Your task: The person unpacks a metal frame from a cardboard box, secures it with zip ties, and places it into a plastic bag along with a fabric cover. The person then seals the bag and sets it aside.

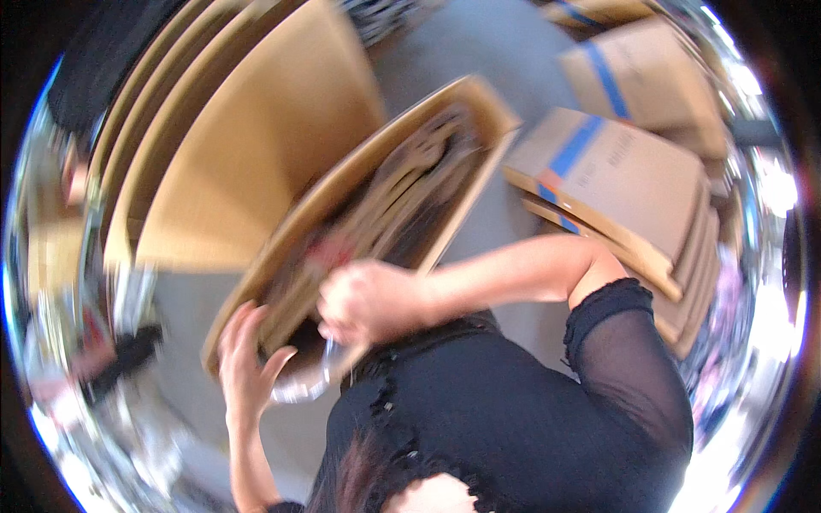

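Observation:
An open long cardboard box (466, 209) stands slantwise in front of me, its near end by my body. Inside it lie flat packs in brown tones (410, 171), apparently in clear plastic, blurred. A reddish patch (329, 252) shows among them. My left hand (244, 355) rests at the box's near left edge, fingers stretched and thumb apart. Above the box's near right side my right hand (363, 301) is closed, smeared by motion. A clear, shiny piece of plastic (301, 389) hangs below its fingers, seemingly held by them.
Tall cardboard boxes (231, 162) stand in a row at the left. On the right, flat cartons with blue tape (611, 179) are stacked, with another taped carton (641, 77) behind. Grey floor (479, 43) shows between them. Blurred goods (128, 359) line the left rim.

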{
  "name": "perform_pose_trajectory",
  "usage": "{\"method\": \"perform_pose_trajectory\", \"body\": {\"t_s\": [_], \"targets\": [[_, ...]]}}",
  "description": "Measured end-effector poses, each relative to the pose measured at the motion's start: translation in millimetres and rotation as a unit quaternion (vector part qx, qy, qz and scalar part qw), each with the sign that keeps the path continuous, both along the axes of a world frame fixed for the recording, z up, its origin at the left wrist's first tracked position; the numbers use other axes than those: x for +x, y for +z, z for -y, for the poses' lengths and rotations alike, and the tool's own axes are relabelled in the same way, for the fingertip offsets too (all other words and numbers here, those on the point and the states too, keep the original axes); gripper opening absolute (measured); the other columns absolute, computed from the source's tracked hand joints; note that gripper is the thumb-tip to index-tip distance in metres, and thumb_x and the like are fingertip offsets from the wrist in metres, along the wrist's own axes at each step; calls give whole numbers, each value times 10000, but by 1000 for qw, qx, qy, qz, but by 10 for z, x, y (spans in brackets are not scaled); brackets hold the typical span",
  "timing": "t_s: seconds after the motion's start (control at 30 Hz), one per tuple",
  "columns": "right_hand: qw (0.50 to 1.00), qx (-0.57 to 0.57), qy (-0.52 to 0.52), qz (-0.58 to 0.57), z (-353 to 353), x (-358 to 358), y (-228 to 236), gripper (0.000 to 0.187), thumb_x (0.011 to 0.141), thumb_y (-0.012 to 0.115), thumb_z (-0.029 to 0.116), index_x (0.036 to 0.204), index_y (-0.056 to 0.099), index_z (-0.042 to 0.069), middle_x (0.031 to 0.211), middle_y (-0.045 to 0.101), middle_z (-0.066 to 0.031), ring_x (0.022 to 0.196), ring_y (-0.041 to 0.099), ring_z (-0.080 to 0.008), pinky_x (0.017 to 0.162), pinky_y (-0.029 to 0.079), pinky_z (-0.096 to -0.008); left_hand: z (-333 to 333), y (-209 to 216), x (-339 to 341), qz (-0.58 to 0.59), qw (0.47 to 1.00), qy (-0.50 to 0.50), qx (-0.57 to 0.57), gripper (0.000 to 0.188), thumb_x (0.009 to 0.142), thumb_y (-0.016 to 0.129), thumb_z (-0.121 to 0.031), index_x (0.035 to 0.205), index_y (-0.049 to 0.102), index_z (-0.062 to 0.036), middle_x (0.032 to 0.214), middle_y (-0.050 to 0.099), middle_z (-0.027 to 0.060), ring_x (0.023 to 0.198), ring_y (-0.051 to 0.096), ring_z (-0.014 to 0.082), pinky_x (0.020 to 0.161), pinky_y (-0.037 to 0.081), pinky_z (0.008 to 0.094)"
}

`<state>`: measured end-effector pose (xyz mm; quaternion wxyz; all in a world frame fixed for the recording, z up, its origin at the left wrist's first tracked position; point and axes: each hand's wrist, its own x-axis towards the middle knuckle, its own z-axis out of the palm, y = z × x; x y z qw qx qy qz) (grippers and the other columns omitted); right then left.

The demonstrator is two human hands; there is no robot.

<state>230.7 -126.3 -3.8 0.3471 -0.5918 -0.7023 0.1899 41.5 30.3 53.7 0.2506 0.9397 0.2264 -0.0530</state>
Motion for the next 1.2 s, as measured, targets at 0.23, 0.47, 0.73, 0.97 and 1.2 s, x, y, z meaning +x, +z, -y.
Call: {"method": "perform_pose_trajectory", "body": {"t_s": [0.23,0.47,0.73,0.97,1.2], "targets": [[775,-445,-303,-332,1509,176,167,788,784,411,757,590,652,32,632,650,-71,643,646,-188,664,508,-313,-179,-709,287,-97,990,-62,83,323,803,666,-290,725,604,18,680,585,248,685,574,440,596,440,475],[553,-357,-393,-642,1667,506,-351,655,795,594,555,1092,497,-20,724,627,-152,549,598,-192,464,495,-297,19,-677,320,-74,989,-104,69,329,816,618,-404,902,682,-93,723,629,199,693,604,397,628,468,454],[590,-299,-416,-624,2870,1498,-406,156,758,562,106,744,584,-48,663,621,-142,559,647,-214,432,504,-292,1060,-214,1175,-131,958,-131,217,294,758,665,-338,823,668,-51,717,637,193,738,617,378,693,473,468],[574,-271,-378,-674,4247,2772,-358,114,796,541,79,772,552,-33,639,602,-147,513,626,-205,365,444,-279,2641,300,2390,-189,945,-168,208,275,774,669,-304,779,655,-30,689,633,193,665,633,334,649,489,430],[704,-195,-423,-535,5126,3968,246,188,773,570,117,768,586,-71,696,602,-164,548,648,-219,380,463,-285,3350,507,3285,-37,977,-124,169,328,789,632,-305,643,578,-17,608,582,206,637,590,399,612,457,482]]}}
